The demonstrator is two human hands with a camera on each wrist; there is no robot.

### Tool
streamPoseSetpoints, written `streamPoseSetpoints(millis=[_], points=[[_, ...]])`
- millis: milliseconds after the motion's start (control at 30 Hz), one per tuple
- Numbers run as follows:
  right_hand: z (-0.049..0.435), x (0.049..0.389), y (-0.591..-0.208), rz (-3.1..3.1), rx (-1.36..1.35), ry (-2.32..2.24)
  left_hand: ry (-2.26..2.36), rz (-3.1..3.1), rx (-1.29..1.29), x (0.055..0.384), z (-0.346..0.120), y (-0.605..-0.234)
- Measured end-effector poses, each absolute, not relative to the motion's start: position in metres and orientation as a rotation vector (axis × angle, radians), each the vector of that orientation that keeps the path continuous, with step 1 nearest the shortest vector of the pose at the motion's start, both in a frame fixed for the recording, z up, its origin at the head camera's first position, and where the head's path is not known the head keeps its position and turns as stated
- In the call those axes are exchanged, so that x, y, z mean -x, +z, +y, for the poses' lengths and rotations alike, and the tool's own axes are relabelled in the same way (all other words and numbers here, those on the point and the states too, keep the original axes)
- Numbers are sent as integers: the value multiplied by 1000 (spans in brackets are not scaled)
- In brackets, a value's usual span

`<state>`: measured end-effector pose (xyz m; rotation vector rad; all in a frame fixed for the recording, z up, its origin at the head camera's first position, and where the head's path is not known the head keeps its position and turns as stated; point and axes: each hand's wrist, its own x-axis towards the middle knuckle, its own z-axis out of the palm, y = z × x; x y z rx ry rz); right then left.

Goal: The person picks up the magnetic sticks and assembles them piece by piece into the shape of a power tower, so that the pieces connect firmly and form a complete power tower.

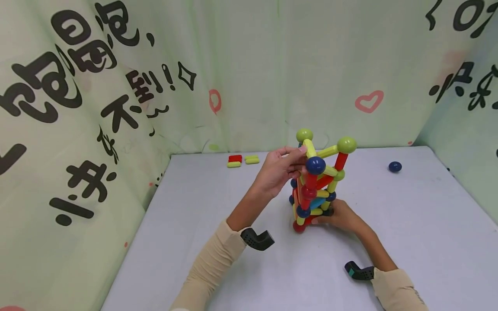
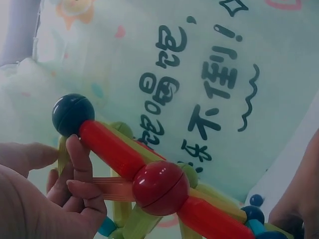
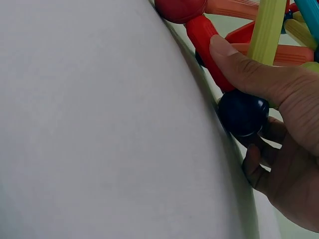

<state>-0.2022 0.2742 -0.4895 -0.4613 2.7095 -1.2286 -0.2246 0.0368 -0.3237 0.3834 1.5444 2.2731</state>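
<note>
A tower of toy building sticks and balls [image 1: 309,193] stands on the table, in red, yellow, orange and blue. High on it, my left hand [image 1: 277,169] pinches a yellow stick [image 1: 309,148] between thumb and fingers, beside a dark blue ball [image 1: 315,165]. The left wrist view has this blue ball [image 2: 73,115] above the fingers, joined by a red stick to a red ball [image 2: 160,187]. Down at the base, my right hand [image 1: 342,216] holds the tower, its thumb on a red stick [image 3: 208,52] and its fingers around a dark blue ball [image 3: 243,113].
Loose red sticks [image 1: 235,158] and yellow sticks [image 1: 252,160] lie at the table's back edge, left of the tower. A single dark blue ball [image 1: 394,166] sits at the back right. Behind the table [image 1: 175,259] hangs a pale green curtain [image 1: 249,77] with printed writing.
</note>
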Motion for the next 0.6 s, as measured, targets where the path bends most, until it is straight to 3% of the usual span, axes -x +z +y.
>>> streamPoseSetpoints(millis=[300, 433, 600], points=[[272, 203, -492, 2740, 426, -1224, 2309, 1855, -388, 247, 24, -342], [269, 201, -492, 2756, 396, -1239, 2279, 2147, -217, 286, 8, -374], [261, 199, -494, 2795, 385, -1284, 1749, 2771, -58, 332, -22, -435]])
